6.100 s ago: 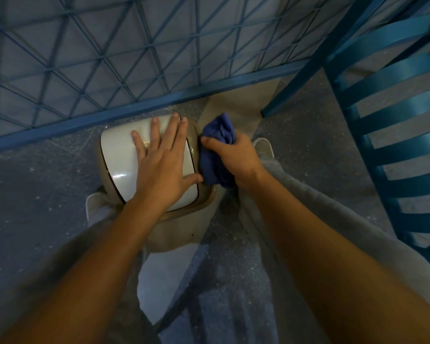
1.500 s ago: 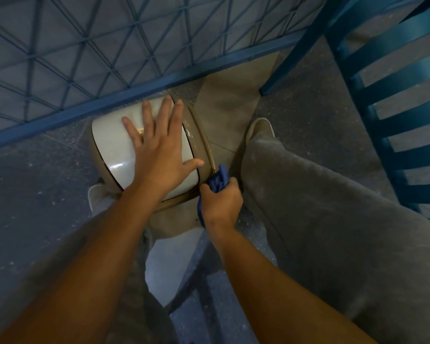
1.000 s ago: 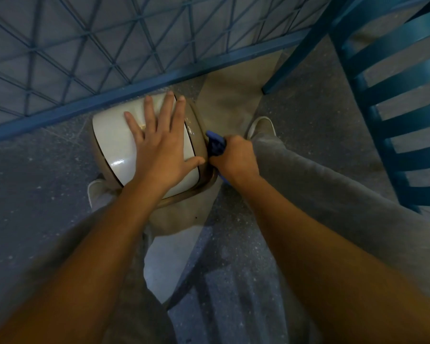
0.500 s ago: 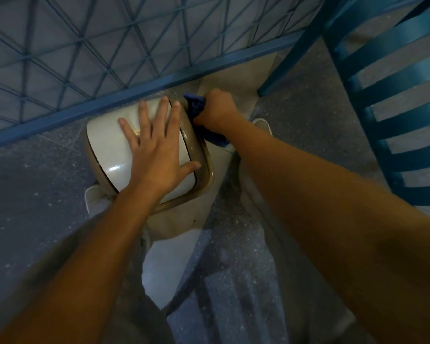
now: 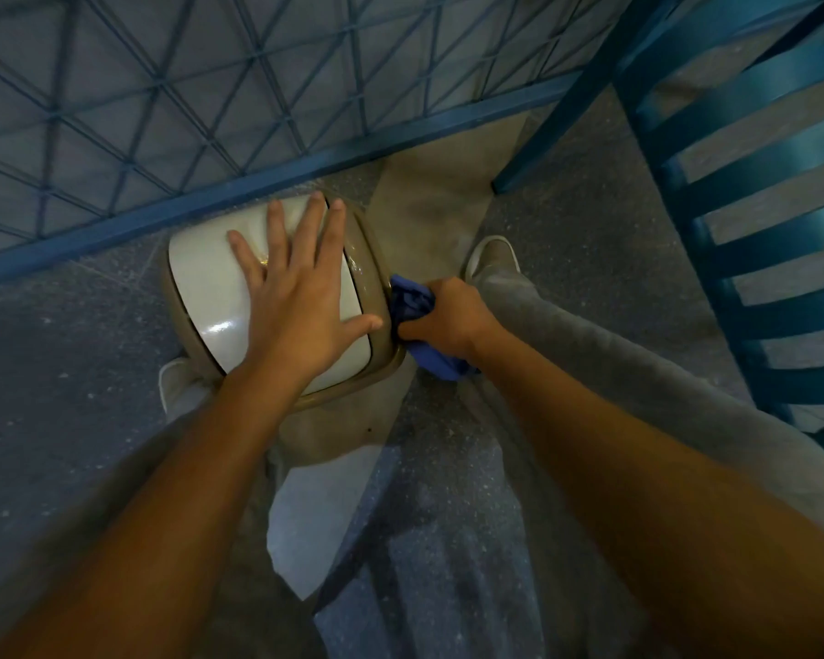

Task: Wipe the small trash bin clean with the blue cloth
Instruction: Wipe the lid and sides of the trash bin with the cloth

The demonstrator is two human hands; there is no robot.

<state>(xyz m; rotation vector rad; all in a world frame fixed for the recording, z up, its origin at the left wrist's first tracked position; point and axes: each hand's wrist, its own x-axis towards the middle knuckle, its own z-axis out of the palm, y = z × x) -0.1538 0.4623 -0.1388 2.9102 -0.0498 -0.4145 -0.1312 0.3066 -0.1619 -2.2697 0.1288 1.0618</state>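
Observation:
A small beige trash bin [image 5: 205, 297] with a glossy cream lid stands on the floor between my feet. My left hand [image 5: 300, 306] lies flat on the lid with fingers spread. My right hand [image 5: 448, 318] grips the bunched blue cloth [image 5: 412, 302] and holds it against the bin's right side, just below the rim. Part of the cloth sticks out under my wrist. The bin's lower body is hidden by my left arm.
A blue metal lattice fence [image 5: 210, 102] with a low rail runs behind the bin. A teal slatted chair [image 5: 752, 206] stands at the right, its leg near my right shoe [image 5: 493, 252]. Grey speckled floor with a tan strip [image 5: 429, 206] surrounds the bin.
My right hand with the cloth has slid from the bin's far upper right corner back down along its right side. My left hand has stayed on the lid.

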